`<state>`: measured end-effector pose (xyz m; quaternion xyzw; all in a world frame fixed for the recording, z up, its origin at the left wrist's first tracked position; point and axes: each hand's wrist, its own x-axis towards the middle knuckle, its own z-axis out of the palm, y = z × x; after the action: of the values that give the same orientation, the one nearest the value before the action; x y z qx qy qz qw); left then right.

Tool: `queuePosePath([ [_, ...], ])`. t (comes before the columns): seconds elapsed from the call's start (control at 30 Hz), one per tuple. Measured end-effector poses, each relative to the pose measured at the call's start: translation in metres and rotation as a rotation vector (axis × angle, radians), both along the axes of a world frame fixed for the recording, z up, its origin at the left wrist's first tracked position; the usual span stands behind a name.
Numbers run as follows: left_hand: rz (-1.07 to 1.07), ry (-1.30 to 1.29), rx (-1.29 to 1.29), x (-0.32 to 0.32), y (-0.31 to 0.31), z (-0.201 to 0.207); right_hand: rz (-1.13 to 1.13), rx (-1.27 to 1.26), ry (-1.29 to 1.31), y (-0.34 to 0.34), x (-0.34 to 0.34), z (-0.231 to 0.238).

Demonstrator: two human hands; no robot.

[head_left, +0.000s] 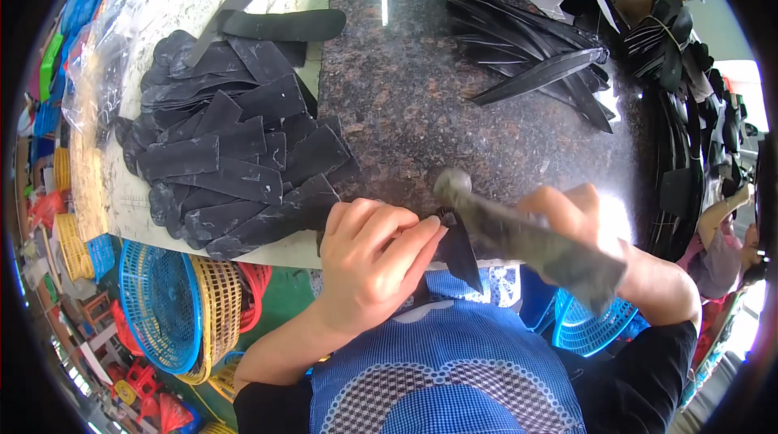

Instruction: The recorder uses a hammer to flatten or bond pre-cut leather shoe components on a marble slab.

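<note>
A blurred grey metal hammer [535, 239] slants nearest, grasped by the right hand [567, 211] behind it. Left of it, the left hand [369, 260] pinches a black tapering strip [460, 257] at the near edge of the speckled dark stone tabletop [397, 94]. Farther left lies a heap of flat black strips [243, 134]; narrow curved black pieces [539, 76] lie far right.

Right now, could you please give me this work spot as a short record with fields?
Left hand: holding a black piece at the near edge of the table
Right hand: gripping a grey tool, blurred
Left of table: heaped black strips
Far right: long black pieces
Below, left: blue basket beside yellow basket
</note>
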<state>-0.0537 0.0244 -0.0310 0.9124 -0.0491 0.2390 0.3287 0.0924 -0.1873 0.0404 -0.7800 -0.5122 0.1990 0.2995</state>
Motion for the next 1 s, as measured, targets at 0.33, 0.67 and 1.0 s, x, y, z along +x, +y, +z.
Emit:
queuePosePath([
  [0.33,-0.226,-0.024,0.117,0.022,0.023,0.010,0.110,-0.083,-0.072,-0.001,0.002,0.007],
  [0.67,-0.037,0.051,-0.085,0.004,-0.006,0.005,0.101,-0.088,-0.037,-0.002,0.006,0.013],
  [1.0,-0.212,-0.016,0.048,0.028,0.008,0.004,0.070,-0.116,-0.122,-0.015,0.012,0.009],
])
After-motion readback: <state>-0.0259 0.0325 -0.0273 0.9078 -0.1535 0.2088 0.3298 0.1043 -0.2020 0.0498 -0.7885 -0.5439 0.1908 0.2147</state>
